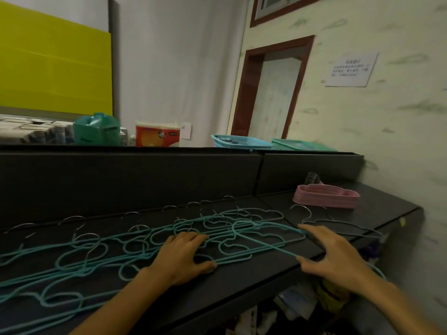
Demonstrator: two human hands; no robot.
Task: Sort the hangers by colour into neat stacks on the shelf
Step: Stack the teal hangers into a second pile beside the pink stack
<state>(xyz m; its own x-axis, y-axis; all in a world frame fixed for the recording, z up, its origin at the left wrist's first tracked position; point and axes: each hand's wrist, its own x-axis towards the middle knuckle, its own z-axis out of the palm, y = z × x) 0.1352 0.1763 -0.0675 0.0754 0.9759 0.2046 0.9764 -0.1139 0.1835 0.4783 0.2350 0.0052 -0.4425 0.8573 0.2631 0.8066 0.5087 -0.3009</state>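
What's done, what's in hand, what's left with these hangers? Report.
Done: the pink hangers sit in one neat stack at the right end of the shelf. In hand: the left hand rests flat on the teal hangers; the right hand touches one. Left: the teal ones lie spread out, unstacked.

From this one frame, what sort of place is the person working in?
Probably a back room or storeroom of a small shop or laundry, though that is a guess. Teal hangers lie spread over a dark shelf, pink hangers sit stacked, and a basket stands on the ledge behind.
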